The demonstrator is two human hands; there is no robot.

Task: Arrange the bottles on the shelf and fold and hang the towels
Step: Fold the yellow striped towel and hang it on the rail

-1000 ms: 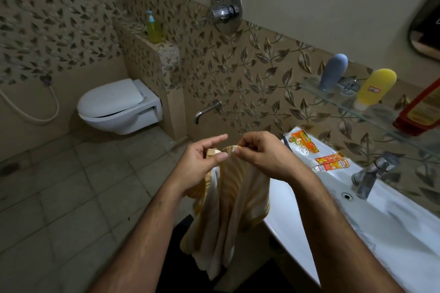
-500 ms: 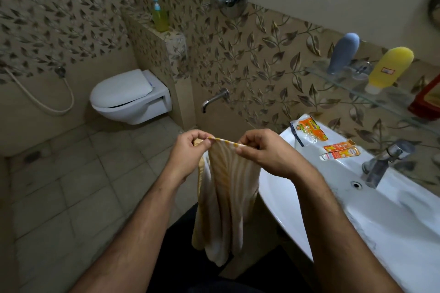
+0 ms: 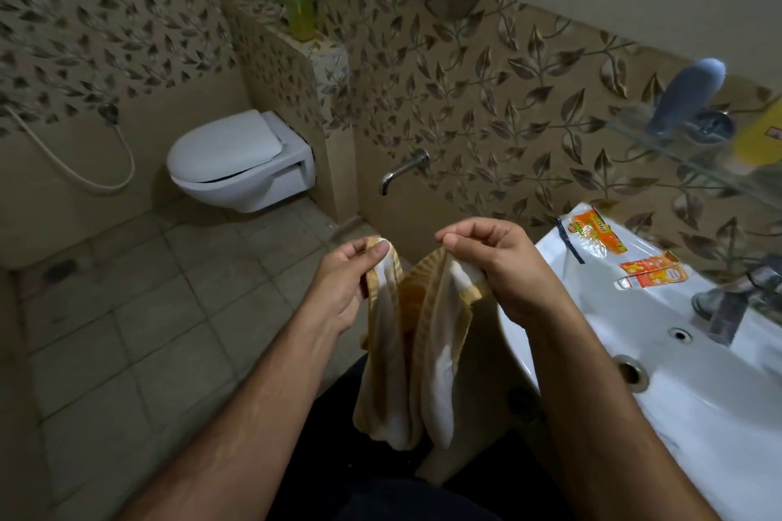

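Towel first: the yellow-and-white striped cloth towel (image 3: 417, 334) is up in the air in front of the person, just beside the front edge of the white ceramic sink (image 3: 634, 415). The left hand (image 3: 347, 283) pinches one top corner between thumb and curled fingers, and the right hand (image 3: 499, 266) pinches the other top corner the same way, so both are closed on cloth. The edge between them sags in a dip and the rest hangs down in loose folds, so honestly it looks like the fold is only getting started, and hanging isn't done yet. No towel rail shows up anywhere in view.

Bottles look partly sorted: a grey-blue plastic bottle (image 3: 685, 93) and a yellow plastic bottle (image 3: 761, 140) sit on the glass wall shelf (image 3: 660, 148). A green pump bottle (image 3: 299, 11) stands well apart on the tiled ledge (image 3: 326, 55).
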